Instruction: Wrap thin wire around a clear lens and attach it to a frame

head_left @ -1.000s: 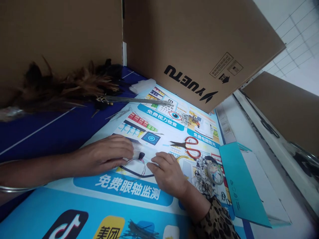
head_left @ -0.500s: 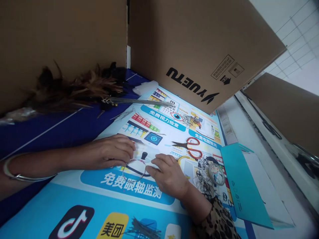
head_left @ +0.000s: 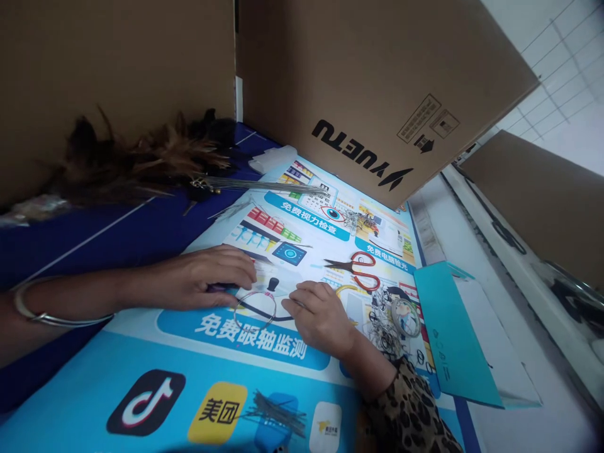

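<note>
My left hand (head_left: pixel 207 277) rests palm down on a printed poster (head_left: pixel 264 352), its fingers curled over a small dark piece and touching a thin wire ring (head_left: pixel 255 308) that lies flat there. My right hand (head_left: pixel 321 314), in a leopard-print sleeve, sits just right of the ring with fingers bent and pinched at the ring's edge. A small black bead-like piece (head_left: pixel 272 284) sits at the ring's top. My left wrist carries a metal bangle (head_left: pixel 42 314).
Red-handled scissors (head_left: pixel 358 270) lie beyond my right hand. A tape roll (head_left: pixel 406 318) sits among small metal hooks. A bundle of thin wires (head_left: pixel 264 187) and feathers (head_left: pixel 141 157) lie at the back. Cardboard panels (head_left: pixel 377 82) wall the desk. A teal folder (head_left: pixel 453 340) lies right.
The view shifted slightly. Both hands stay at the wire ring; my left fingers slid a little right and forward, and my left forearm with the bangle came further into view.
</note>
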Available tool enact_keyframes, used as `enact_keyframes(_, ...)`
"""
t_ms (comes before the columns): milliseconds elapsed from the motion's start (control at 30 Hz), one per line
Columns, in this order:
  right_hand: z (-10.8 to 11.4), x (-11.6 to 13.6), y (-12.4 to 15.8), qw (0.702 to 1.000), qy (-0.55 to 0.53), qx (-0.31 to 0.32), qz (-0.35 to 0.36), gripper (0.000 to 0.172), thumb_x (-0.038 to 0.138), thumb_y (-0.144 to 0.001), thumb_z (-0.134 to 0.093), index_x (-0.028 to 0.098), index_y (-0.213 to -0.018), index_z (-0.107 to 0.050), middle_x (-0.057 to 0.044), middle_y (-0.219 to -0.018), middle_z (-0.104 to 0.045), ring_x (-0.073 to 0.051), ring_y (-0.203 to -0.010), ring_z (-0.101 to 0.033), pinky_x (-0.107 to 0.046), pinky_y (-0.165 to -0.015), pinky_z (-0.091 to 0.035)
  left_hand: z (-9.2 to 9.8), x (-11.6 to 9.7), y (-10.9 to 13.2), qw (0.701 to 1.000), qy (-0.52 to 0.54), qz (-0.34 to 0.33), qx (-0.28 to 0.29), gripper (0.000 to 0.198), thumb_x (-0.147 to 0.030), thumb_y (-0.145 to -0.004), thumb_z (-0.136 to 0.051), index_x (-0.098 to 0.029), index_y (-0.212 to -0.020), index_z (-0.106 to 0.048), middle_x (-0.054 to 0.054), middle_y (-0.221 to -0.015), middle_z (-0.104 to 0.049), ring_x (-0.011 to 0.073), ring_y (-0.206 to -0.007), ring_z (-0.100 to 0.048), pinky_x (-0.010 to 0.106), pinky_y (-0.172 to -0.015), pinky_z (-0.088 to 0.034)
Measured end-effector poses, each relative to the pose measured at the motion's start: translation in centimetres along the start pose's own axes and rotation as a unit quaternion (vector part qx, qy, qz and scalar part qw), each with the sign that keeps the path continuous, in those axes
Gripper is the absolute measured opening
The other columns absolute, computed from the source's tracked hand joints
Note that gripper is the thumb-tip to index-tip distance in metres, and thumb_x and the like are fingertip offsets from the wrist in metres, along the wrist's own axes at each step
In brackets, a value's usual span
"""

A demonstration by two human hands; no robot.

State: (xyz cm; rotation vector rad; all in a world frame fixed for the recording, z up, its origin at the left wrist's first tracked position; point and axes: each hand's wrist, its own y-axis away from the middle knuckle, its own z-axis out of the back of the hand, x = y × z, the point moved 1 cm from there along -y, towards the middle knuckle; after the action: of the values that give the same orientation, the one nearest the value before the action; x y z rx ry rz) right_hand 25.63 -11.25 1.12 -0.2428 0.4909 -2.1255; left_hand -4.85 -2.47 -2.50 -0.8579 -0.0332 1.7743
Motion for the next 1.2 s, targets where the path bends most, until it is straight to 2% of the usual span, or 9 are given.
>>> enact_keyframes(67, 0.0, -0.1, 0.1, 1.0, 0.001, -0.004, -0.001, 0.025, 0.012, -0.103, -0.051, 0.019, -0.114, -0.072, -0.007, -0.103, -0.076, -0.024, -0.111, -0.064, -0.039, -0.087, -0.049, -0.1, -0.9, -0.3, 1.0, -0.005, 0.01, 0.005, 0.048, -0.034, -0.092, -0.081, -0.035, -0.138, -0.068, 0.005, -0.139, -0.074, 0.0287, -0.133, -0.065, 0.037, -0.116, -0.049)
enact_keyframes(200, -0.1, -0.4, 0.3, 0.999, -0.018, -0.022, -0.025, 0.028, 0.01, -0.1, -0.052, 0.019, -0.117, -0.073, -0.007, -0.103, -0.075, -0.022, -0.104, -0.064, -0.038, -0.086, -0.05, -0.5, -3.4, -1.2, 0.996, -0.029, 0.031, 0.079, 0.069, -0.039, -0.09, -0.083, -0.044, -0.153, -0.055, 0.002, -0.158, -0.06, 0.0313, -0.142, -0.058, 0.037, -0.117, -0.048)
enact_keyframes(267, -0.1, -0.5, 0.3, 0.998, -0.035, -0.04, -0.036, 0.029, 0.01, -0.099, -0.053, 0.019, -0.117, -0.073, -0.007, -0.103, -0.075, -0.022, -0.102, -0.064, -0.038, -0.087, -0.051, -0.7, -4.5, -1.7, 0.994, -0.029, 0.021, 0.106, 0.073, -0.041, -0.09, -0.083, -0.048, -0.155, -0.051, 0.0, -0.165, -0.052, 0.0325, -0.146, -0.054, 0.039, -0.119, -0.045)
enact_keyframes(367, 0.1, -0.4, 0.1, 0.997, -0.05, -0.051, -0.041, 0.03, 0.009, -0.098, -0.051, 0.019, -0.118, -0.072, -0.008, -0.102, -0.075, -0.022, -0.1, -0.064, -0.038, -0.087, -0.052, -0.8, -5.4, -2.4, 0.994, -0.015, -0.006, 0.109, 0.067, -0.042, -0.091, -0.082, -0.05, -0.152, -0.054, -0.001, -0.165, -0.052, 0.0322, -0.145, -0.054, 0.042, -0.122, -0.041)
enact_keyframes(500, 0.5, -0.2, -0.2, 0.995, -0.059, -0.068, -0.038, 0.028, 0.008, -0.098, -0.051, 0.018, -0.115, -0.071, -0.007, -0.099, -0.074, -0.021, -0.096, -0.064, -0.038, -0.084, -0.053, -0.7, -5.9, -3.2, 0.993, -0.016, -0.03, 0.117, 0.045, -0.039, -0.097, -0.075, -0.042, -0.141, -0.066, 0.002, -0.151, -0.067, 0.0307, -0.137, -0.06, 0.041, -0.12, -0.043)
enact_keyframes(633, 0.6, -0.1, -0.4, 0.994, -0.059, -0.082, -0.036, 0.026, 0.007, -0.098, -0.05, 0.017, -0.113, -0.069, -0.007, -0.097, -0.074, -0.022, -0.093, -0.064, -0.037, -0.081, -0.051, -0.7, -6.0, -3.5, 0.99, -0.041, -0.045, 0.13, 0.032, -0.039, -0.102, -0.067, -0.035, -0.133, -0.07, 0.006, -0.145, -0.07, 0.0292, -0.135, -0.061, 0.04, -0.117, -0.045)
enact_keyframes(967, 0.7, 0.1, -0.3, 0.994, -0.054, -0.086, -0.047, 0.026, 0.007, -0.098, -0.049, 0.018, -0.111, -0.068, -0.007, -0.094, -0.072, -0.022, -0.087, -0.063, -0.036, -0.076, -0.047, -0.3, -2.9, -4.1, 0.995, -0.07, -0.012, 0.07, 0.033, -0.03, -0.1, -0.07, -0.037, -0.132, -0.071, 0.004, -0.144, -0.07, 0.0287, -0.134, -0.062, 0.039, -0.117, -0.044)
enact_keyframes(1067, 0.6, 0.2, -0.3, 0.994, -0.049, -0.089, -0.048, 0.025, 0.006, -0.097, -0.049, 0.018, -0.11, -0.068, -0.007, -0.093, -0.072, -0.021, -0.086, -0.063, -0.035, -0.075, -0.047, -0.3, -2.6, -4.8, 0.994, -0.083, 0.01, 0.077, 0.032, -0.029, -0.099, -0.071, -0.035, -0.13, -0.072, 0.004, -0.143, -0.07, 0.0299, -0.135, -0.061, 0.039, -0.115, -0.044)
enact_keyframes(1200, 0.8, 0.2, -0.4, 0.993, -0.053, -0.093, -0.05, 0.026, 0.005, -0.097, -0.049, 0.018, -0.109, -0.068, -0.007, -0.092, -0.072, -0.021, -0.085, -0.063, -0.035, -0.075, -0.047, -0.3, -2.9, -5.2, 0.995, -0.072, 0.006, 0.064, 0.033, -0.032, -0.098, -0.073, -0.035, -0.131, -0.072, 0.004, -0.141, -0.071, 0.0297, -0.133, -0.062, 0.038, -0.115, -0.043)
